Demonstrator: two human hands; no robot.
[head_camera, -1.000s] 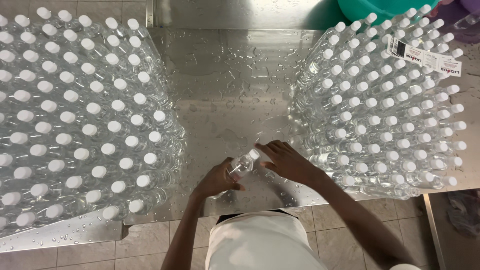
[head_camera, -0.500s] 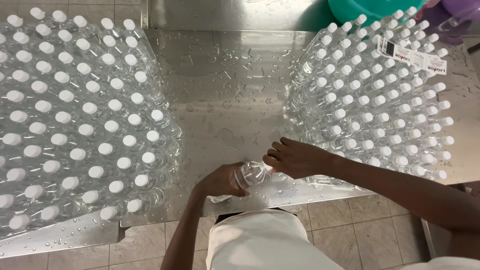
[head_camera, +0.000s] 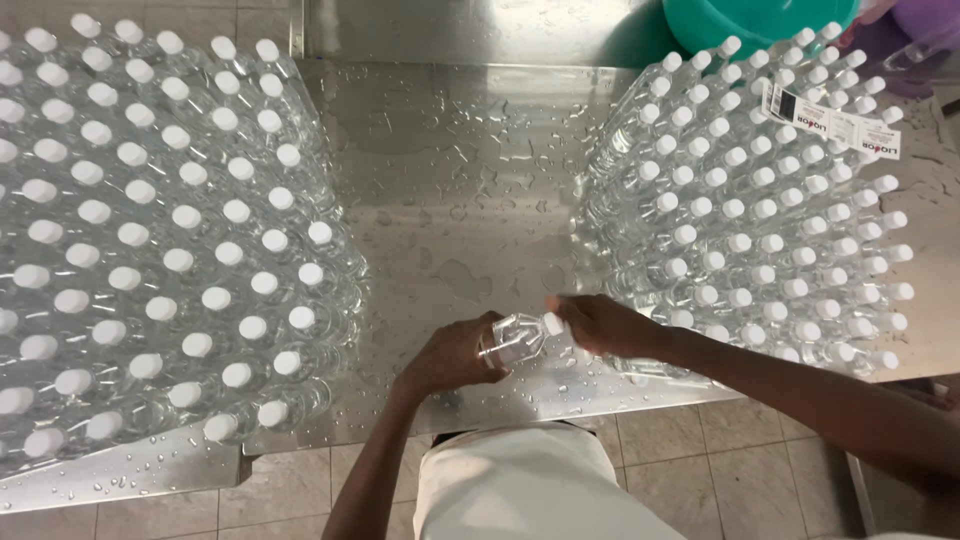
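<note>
My left hand (head_camera: 452, 355) grips the body of a small clear plastic bottle (head_camera: 515, 338) that lies tilted over the front of the wet steel table (head_camera: 460, 200). Its white cap (head_camera: 552, 323) points right, and the fingers of my right hand (head_camera: 610, 325) are closed around that cap. Both hands meet just in front of the gap between two big groups of upright clear bottles with white caps, one on the left (head_camera: 160, 240) and one on the right (head_camera: 760, 210).
A teal basin (head_camera: 750, 20) stands at the back right behind the right bottle group, with a purple object (head_camera: 925, 25) beside it. A strip of white labels (head_camera: 835, 125) lies on the right bottles. Beige floor tiles (head_camera: 700, 470) show below the table edge.
Both hands and the bottle have drawn slightly nearer to the table's front edge. The bottle stays in my left hand, with my right hand at its cap throughout.
</note>
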